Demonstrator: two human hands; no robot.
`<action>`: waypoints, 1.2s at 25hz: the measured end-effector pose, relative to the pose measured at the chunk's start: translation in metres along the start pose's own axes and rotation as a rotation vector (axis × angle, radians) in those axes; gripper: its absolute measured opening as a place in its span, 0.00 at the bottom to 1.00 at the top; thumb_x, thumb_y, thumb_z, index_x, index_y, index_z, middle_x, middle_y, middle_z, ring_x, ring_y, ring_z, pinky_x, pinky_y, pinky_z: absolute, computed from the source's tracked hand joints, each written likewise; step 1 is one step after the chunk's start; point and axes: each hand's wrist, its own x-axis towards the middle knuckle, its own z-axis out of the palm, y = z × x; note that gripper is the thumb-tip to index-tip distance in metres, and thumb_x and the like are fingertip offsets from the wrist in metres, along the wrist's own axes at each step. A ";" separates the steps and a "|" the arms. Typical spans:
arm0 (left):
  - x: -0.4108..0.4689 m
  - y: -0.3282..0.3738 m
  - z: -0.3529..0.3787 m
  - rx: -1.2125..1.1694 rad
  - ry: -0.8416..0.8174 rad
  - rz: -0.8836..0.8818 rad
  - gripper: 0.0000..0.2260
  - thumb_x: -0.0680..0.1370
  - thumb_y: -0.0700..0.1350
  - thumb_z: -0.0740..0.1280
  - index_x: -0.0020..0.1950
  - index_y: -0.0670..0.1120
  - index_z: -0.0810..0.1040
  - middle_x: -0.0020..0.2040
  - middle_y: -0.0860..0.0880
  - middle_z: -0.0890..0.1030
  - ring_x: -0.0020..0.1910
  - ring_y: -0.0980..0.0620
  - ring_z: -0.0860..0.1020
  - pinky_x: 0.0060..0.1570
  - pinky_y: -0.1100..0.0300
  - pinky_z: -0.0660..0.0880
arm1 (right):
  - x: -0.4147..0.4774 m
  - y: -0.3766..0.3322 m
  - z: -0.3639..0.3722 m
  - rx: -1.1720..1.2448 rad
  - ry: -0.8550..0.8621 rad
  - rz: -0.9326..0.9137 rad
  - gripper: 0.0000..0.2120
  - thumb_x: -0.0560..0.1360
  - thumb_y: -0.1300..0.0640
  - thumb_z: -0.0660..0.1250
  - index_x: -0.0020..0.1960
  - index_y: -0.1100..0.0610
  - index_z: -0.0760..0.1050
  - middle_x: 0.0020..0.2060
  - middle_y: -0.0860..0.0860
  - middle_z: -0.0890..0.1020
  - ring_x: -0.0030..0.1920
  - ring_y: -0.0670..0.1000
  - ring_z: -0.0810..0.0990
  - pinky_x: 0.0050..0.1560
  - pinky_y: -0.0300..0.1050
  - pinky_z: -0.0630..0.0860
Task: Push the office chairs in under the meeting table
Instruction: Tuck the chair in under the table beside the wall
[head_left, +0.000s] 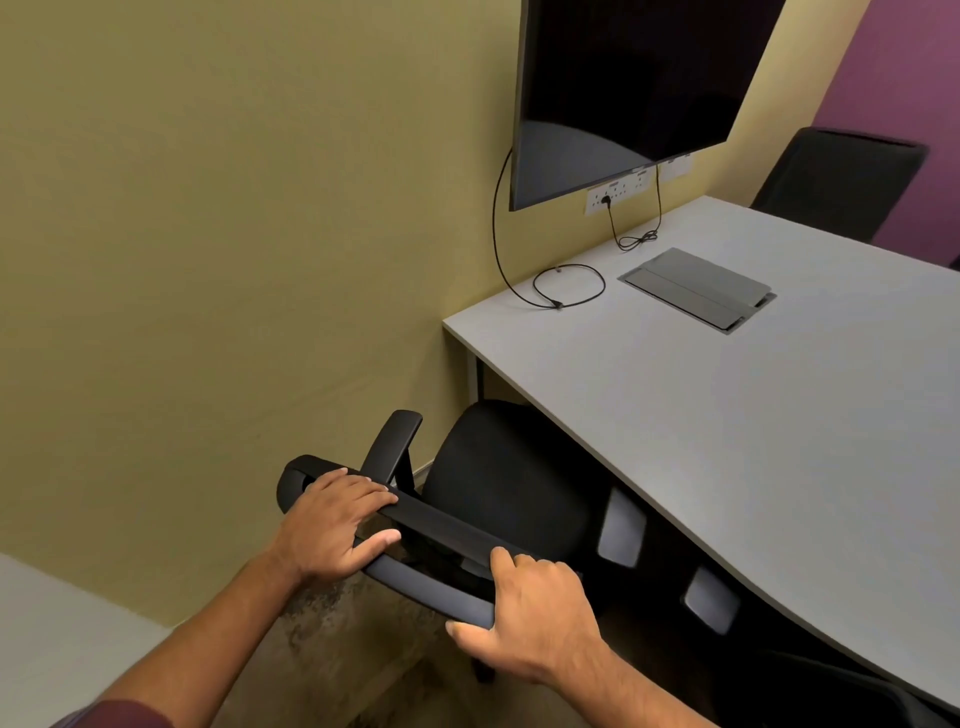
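Note:
A black office chair (498, 488) stands at the near left corner of the grey meeting table (727, 415), its seat partly under the tabletop. My left hand (337, 525) grips the left end of the chair's backrest top. My right hand (524, 618) holds the right end of the same backrest. The chair's left armrest (392, 444) sticks up beside the yellow wall. The base and wheels are hidden. A second black chair (836, 182) sits at the table's far side. Part of another dark chair (810, 686) shows at the lower right.
A large dark screen (623, 88) hangs on the yellow wall (234, 234) above the table's end. Black cables (569, 286) and a grey cable hatch (696, 286) lie on the tabletop. The wall stands close to the chair's left. A pale surface (57, 644) fills the lower left corner.

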 end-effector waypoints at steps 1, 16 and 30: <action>0.007 -0.002 -0.001 0.004 -0.004 0.015 0.31 0.83 0.70 0.55 0.69 0.52 0.85 0.65 0.53 0.86 0.67 0.50 0.82 0.75 0.44 0.71 | 0.002 0.001 -0.001 -0.001 0.011 0.014 0.36 0.68 0.15 0.53 0.52 0.47 0.64 0.41 0.45 0.71 0.41 0.51 0.73 0.46 0.51 0.70; 0.124 -0.013 0.004 -0.017 -0.086 0.144 0.29 0.83 0.69 0.53 0.69 0.54 0.83 0.67 0.53 0.85 0.68 0.50 0.80 0.76 0.43 0.68 | 0.045 0.030 -0.015 -0.022 0.109 0.170 0.47 0.68 0.13 0.50 0.66 0.50 0.72 0.59 0.51 0.82 0.56 0.55 0.82 0.54 0.53 0.78; 0.223 -0.022 0.023 -0.023 -0.136 0.207 0.30 0.84 0.68 0.50 0.74 0.55 0.80 0.72 0.53 0.82 0.74 0.51 0.76 0.81 0.46 0.62 | 0.112 0.081 -0.012 0.047 0.214 0.201 0.54 0.61 0.09 0.39 0.60 0.50 0.72 0.51 0.51 0.82 0.50 0.56 0.83 0.45 0.53 0.72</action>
